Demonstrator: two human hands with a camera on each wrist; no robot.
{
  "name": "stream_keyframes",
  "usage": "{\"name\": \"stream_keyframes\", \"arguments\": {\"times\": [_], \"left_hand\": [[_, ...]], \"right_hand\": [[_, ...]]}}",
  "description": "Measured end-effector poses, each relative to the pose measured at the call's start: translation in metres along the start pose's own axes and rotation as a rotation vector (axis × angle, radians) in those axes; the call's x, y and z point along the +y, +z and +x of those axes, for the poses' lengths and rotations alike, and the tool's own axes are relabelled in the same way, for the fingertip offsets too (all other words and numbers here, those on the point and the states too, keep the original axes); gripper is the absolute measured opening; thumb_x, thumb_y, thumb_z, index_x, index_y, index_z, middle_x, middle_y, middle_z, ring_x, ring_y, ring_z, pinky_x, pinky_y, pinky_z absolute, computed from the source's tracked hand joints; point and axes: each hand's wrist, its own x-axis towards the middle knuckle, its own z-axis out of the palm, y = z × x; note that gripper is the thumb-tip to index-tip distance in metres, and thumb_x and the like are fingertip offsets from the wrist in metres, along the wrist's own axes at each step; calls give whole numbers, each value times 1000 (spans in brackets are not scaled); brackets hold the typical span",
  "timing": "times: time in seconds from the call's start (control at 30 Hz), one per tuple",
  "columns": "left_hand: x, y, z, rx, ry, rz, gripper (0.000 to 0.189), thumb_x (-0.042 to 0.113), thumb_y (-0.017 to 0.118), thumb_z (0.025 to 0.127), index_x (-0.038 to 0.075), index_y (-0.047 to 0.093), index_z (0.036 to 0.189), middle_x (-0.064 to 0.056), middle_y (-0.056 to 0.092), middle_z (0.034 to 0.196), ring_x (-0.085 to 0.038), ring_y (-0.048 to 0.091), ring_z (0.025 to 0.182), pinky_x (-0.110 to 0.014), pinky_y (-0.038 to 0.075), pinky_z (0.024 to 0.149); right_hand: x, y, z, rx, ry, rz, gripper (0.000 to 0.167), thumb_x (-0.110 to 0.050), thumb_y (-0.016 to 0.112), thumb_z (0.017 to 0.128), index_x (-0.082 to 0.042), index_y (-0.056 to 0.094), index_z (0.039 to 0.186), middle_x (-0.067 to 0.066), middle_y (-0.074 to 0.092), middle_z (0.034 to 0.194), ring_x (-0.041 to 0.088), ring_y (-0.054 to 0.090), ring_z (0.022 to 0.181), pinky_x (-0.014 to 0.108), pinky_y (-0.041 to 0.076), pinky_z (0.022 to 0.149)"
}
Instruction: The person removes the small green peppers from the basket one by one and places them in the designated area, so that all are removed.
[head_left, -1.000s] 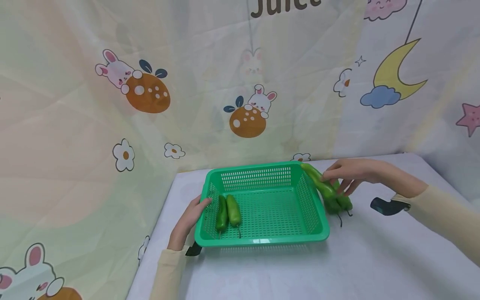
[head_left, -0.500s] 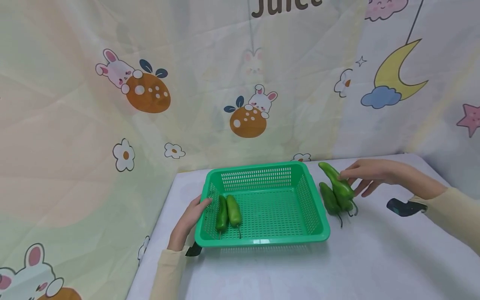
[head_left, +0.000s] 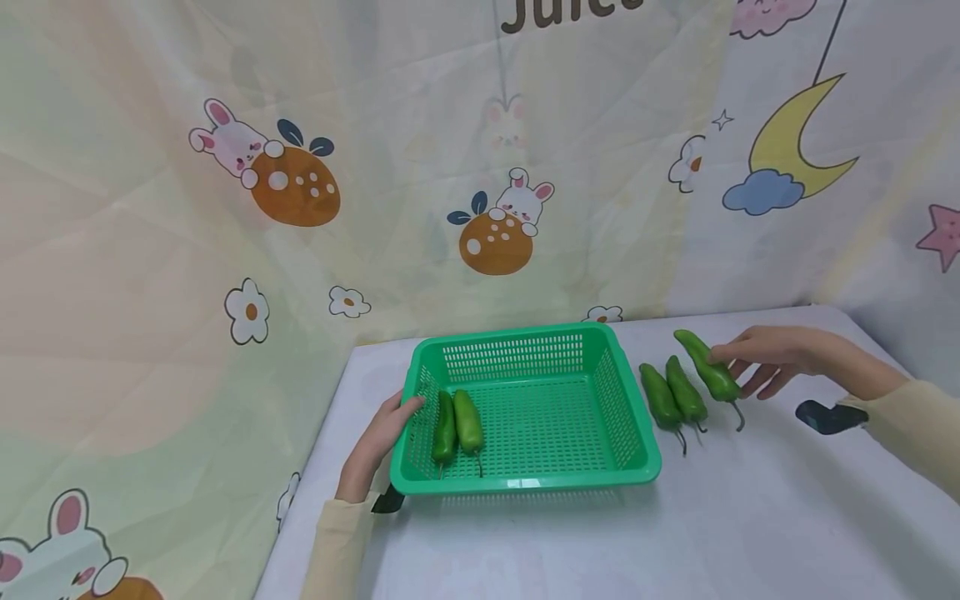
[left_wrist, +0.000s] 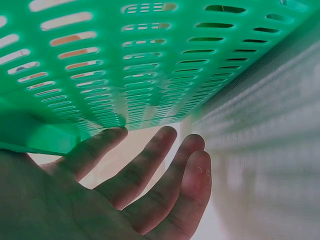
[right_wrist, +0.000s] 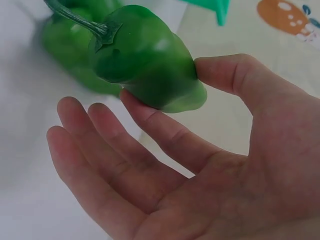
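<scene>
My right hand (head_left: 795,354) pinches a green chili pepper (head_left: 705,367) between thumb and index finger; its tip points up and left, its stem toward me. In the right wrist view the other fingers of that hand stay off the pepper (right_wrist: 150,55). My left hand (head_left: 384,429) holds the left rim of a green plastic basket (head_left: 525,482), thumb over the rim and fingers along the outer wall. Inside the basket, at its left end, lie two green peppers, a darker one (head_left: 444,427) and a lighter one (head_left: 468,421).
Between the basket and my right hand, two more green peppers lie side by side on the white tabletop (head_left: 540,550), one nearer the basket (head_left: 660,398) and one beside it (head_left: 686,390). A printed cloth backdrop (head_left: 405,250) hangs behind the table.
My right hand has moved right with the pepper, away from the basket's right rim. The two peppers on the table now show uncovered. The left hand and basket have stayed put.
</scene>
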Motion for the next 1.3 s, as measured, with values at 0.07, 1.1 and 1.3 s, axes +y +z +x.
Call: {"name": "stream_keyframes", "arguments": {"times": [0.07,1.1,1.3], "left_hand": [[7,-1,-5,-9,11,-6,54,29,43,107,4,37,154,-25,64,126,-27,70,98,-41,60,82],[-25,1,16,21,9,-3,57,39,45,106,11,38,155,-20,64,129,-25,68,102,-40,59,84],[-20,1,12,12,21,-4,58,38,45,106,10,37,155,-21,61,133,-26,67,106,-41,58,86]], "right_hand": [[7,-1,1,-2,18,4,69,-50,48,102,12,53,133,17,70,114,29,73,97,46,61,83],[20,16,25,44,113,-83,67,-42,49,102,22,49,122,28,65,105,32,71,86,48,60,76],[15,19,28,46,133,-103,66,-40,48,101,23,47,121,31,64,105,38,70,88,50,60,78]]}}
